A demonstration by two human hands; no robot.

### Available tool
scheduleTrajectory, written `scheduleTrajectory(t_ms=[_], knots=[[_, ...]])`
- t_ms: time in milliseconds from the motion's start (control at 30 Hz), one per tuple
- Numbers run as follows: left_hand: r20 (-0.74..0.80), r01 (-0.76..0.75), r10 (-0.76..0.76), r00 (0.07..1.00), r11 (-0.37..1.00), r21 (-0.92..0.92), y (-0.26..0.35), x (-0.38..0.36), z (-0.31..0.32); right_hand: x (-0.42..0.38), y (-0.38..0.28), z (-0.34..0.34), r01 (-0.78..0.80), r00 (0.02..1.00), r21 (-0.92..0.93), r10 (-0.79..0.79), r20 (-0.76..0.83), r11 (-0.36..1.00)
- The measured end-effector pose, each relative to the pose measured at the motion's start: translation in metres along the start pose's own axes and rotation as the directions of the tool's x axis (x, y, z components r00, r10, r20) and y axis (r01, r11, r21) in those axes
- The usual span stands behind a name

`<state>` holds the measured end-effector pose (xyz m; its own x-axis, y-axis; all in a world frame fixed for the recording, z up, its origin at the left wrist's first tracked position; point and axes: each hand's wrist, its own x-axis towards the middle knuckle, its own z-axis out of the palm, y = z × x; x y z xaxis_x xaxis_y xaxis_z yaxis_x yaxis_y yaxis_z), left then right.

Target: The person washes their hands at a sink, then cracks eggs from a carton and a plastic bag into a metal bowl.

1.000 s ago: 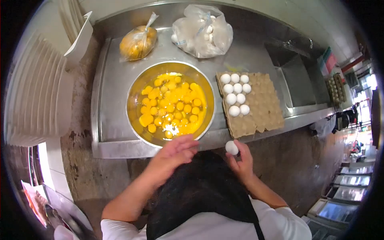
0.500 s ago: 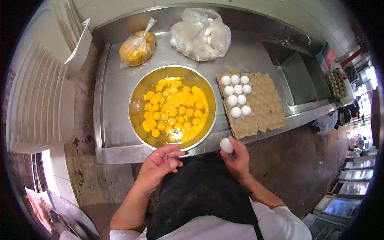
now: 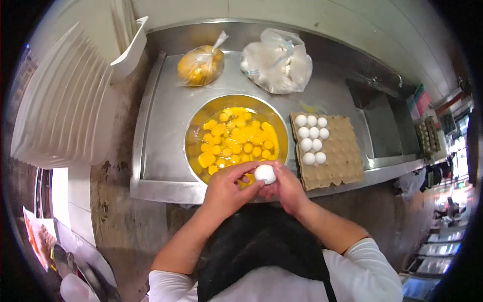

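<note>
A white egg [image 3: 265, 174] is held between my two hands over the near rim of a metal bowl [image 3: 194, 121]. My left hand [image 3: 231, 187] touches the egg with thumb and fingers from the left. From the right, the fingers of my right hand [image 3: 286, 189] are wrapped round it. Inside the bowl lie many raw yolks [image 3: 236, 135] in clear egg white. Right of the bowl, a cardboard egg tray [image 3: 342, 151] carries several white eggs [image 3: 314, 133] in its left part; its other cups hold none.
Behind the bowl are a knotted bag of something yellow [image 3: 200, 66] and a translucent bag [image 3: 279, 65] with white contents. A sink [image 3: 382, 126] is at the right. Stacked white trays [image 3: 65, 110] stand at the left. More egg trays [image 3: 427, 136] are at the far right.
The egg in my right hand has moved left and up to the bowl's near edge. My left hand has come over and closed on it. The view has shifted.
</note>
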<state>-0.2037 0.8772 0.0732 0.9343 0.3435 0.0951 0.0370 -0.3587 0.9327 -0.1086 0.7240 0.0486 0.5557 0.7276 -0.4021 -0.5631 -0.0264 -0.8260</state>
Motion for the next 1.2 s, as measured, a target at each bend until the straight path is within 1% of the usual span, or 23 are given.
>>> scheduleTrajectory(t_ms=[33, 67, 100, 167, 233, 267, 333, 400, 433, 467, 567, 633, 667, 733, 767, 833, 900, 967, 1033, 1167, 1200], knots=[[0.002, 0.004, -0.004, 1.000, 0.999, 0.050, 0.002, 0.000, -0.003, 0.003, -0.001, 0.002, 0.013, 1.000, -0.104, -0.014, -0.003, 0.995], [-0.010, 0.009, -0.008, 1.000, 0.999, 0.053, -0.001, -0.001, -0.003, 0.006, -0.002, 0.003, 0.028, 1.000, -0.206, -0.030, -0.004, 0.978], [-0.035, 0.009, -0.007, 0.999, 0.998, 0.068, -0.005, -0.001, -0.003, 0.010, -0.002, 0.003, 0.025, 1.000, -0.210, -0.025, 0.006, 0.977], [-0.065, 0.012, -0.007, 0.998, 0.996, 0.086, -0.008, 0.000, -0.002, 0.017, -0.001, 0.002, 0.073, 0.997, -0.273, -0.065, 0.037, 0.959], [-0.089, 0.067, -0.059, 0.994, 0.993, 0.095, -0.008, 0.003, -0.001, 0.023, -0.003, 0.003, 0.074, 0.997, -0.266, -0.061, 0.057, 0.961], [-0.092, 0.068, -0.059, 0.994, 0.993, 0.098, -0.010, 0.004, 0.000, 0.025, -0.003, 0.004, 0.077, 0.996, -0.258, -0.060, 0.071, 0.963], [-0.138, 0.057, -0.034, 0.990, 0.984, 0.169, -0.015, 0.007, 0.003, 0.033, -0.001, 0.004, 0.086, 0.994, -0.250, -0.067, 0.083, 0.965], [-0.159, 0.063, -0.034, 0.987, 0.981, 0.182, -0.018, 0.011, 0.006, 0.038, -0.001, 0.000, 0.091, 0.993, -0.238, -0.072, 0.089, 0.967], [-0.179, 0.068, -0.034, 0.983, 0.979, 0.191, -0.019, 0.013, 0.008, 0.041, -0.002, -0.003, 0.094, 0.991, -0.261, -0.066, 0.113, 0.961], [-0.176, 0.071, -0.037, 0.984, 0.979, 0.193, -0.019, 0.015, 0.008, 0.043, -0.004, -0.005, 0.099, 0.989, -0.284, -0.061, 0.137, 0.954], [-0.157, 0.095, -0.066, 0.985, 0.977, 0.189, -0.018, 0.021, 0.011, 0.045, -0.010, -0.006, 0.080, 0.991, -0.302, -0.044, 0.126, 0.950], [-0.169, 0.076, -0.028, 0.985, 0.956, 0.282, -0.020, 0.023, 0.014, 0.052, -0.002, -0.012, 0.061, 0.993, -0.275, -0.030, 0.115, 0.960], [-0.167, 0.078, -0.031, 0.985, 0.956, 0.283, -0.021, 0.024, 0.015, 0.055, 0.001, -0.014, 0.043, 0.994, -0.250, -0.017, 0.105, 0.967], [-0.164, 0.085, -0.032, 0.986, 0.942, 0.326, -0.023, 0.024, 0.015, 0.056, -0.001, -0.014, 0.023, 0.995, -0.269, 0.003, 0.098, 0.963], [-0.164, 0.088, -0.035, 0.986, 0.942, 0.325, -0.024, 0.024, 0.016, 0.057, -0.003, -0.014, 0.005, 0.995, -0.290, 0.023, 0.093, 0.957], [-0.189, 0.140, -0.103, 0.977, 0.970, 0.197, -0.028, 0.025, 0.016, 0.060, -0.008, -0.016, -0.018, 0.992, -0.321, 0.058, 0.115, 0.947], [-0.196, 0.147, -0.112, 0.974, 0.975, 0.169, -0.031, 0.026, 0.014, 0.063, -0.014, -0.015, -0.037, 0.986, -0.358, 0.093, 0.138, 0.933], [-0.203, 0.153, -0.123, 0.971, 0.978, 0.139, -0.030, 0.027, 0.012, 0.065, -0.019, -0.013, 0.020, 0.980, -0.394, 0.060, 0.190, 0.919], [-0.231, 0.125, -0.093, 0.969, 0.984, 0.129, -0.027, 0.029, 0.009, 0.070, -0.023, -0.012, 0.030, 0.978, -0.415, 0.060, 0.201, 0.910], [-0.245, 0.141, -0.118, 0.962, 0.987, 0.082, -0.023, 0.034, 0.001, 0.079, -0.034, -0.010, 0.049, 0.972, -0.468, 0.066, 0.226, 0.883], [-0.255, 0.117, -0.091, 0.963, 0.989, 0.088, -0.024, 0.036, 0.000, 0.080, -0.037, -0.009, 0.052, 0.970, -0.472, 0.067, 0.233, 0.880]])
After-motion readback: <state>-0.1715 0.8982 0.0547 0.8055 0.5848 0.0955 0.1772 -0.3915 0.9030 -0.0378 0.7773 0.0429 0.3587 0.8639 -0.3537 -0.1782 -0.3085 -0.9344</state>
